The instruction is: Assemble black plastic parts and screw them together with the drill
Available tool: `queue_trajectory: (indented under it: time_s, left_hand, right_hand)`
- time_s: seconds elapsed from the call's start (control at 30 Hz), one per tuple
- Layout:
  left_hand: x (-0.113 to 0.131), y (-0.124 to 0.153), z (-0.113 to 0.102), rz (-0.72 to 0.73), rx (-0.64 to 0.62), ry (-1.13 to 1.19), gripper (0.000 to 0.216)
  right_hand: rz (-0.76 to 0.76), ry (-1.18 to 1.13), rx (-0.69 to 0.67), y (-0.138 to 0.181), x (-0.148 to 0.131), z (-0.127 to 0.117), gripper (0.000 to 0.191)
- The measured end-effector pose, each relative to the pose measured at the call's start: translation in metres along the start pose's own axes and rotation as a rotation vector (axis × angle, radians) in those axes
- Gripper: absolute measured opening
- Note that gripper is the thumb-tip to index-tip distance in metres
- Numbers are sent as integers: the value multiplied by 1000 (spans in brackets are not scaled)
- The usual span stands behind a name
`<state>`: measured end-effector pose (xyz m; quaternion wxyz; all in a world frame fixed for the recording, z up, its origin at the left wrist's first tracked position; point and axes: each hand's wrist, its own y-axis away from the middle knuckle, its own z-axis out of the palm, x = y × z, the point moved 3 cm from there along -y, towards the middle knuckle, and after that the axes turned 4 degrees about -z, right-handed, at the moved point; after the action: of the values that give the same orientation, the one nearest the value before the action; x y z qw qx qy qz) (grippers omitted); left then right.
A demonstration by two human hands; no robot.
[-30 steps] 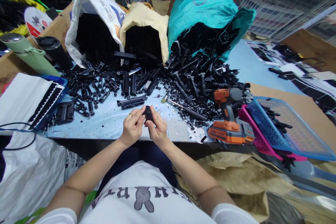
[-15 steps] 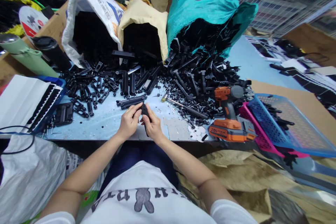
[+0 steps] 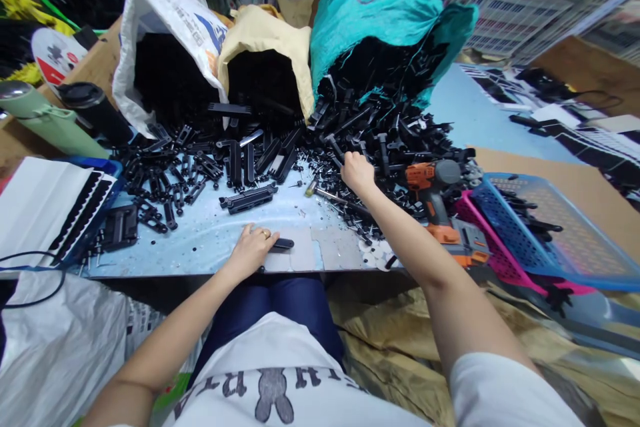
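Observation:
On the table's front edge, my left hand (image 3: 253, 250) is closed over a narrow black plastic piece (image 3: 283, 245), whose rounded end sticks out to the right of the fingers. My right hand (image 3: 358, 172) is stretched forward over the heap of black plastic parts (image 3: 387, 140), its fingers curled downward. They touch the heap beside a black T-shaped part (image 3: 336, 145); what lies under the fingertips is hidden. Between the hands a hammer (image 3: 333, 197) lies among loose screws. Two long black parts (image 3: 249, 199) rest together just beyond my left hand.
An orange cordless drill (image 3: 435, 203) stands right of my right forearm, beside a blue basket (image 3: 590, 233) and a pink basket (image 3: 505, 260). White (image 3: 125, 53), cream (image 3: 270, 23) and teal (image 3: 375, 0) sacks spill black parts at the back. Left are a green bottle (image 3: 60, 127) and black tumbler (image 3: 95, 110).
Both hands were together on the black piece. My right hand has let go and moved forward and right to the heap; my left hand has lowered slightly with the piece.

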<state>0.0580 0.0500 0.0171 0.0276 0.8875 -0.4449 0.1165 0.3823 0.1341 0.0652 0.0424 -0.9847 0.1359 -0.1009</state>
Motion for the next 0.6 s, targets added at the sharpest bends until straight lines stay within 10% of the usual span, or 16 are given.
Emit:
queue_trajectory:
  time_s: [0.37,0.6]
  left_hand:
    - [-2,5,1,-103,70,-9,33]
    - [-13,1,-4,-362,255,778,51]
  right_hand:
    - [89,-210,-1,-41,-7,-5,33]
    - [-461,-787,547,70,-50,-62,12]
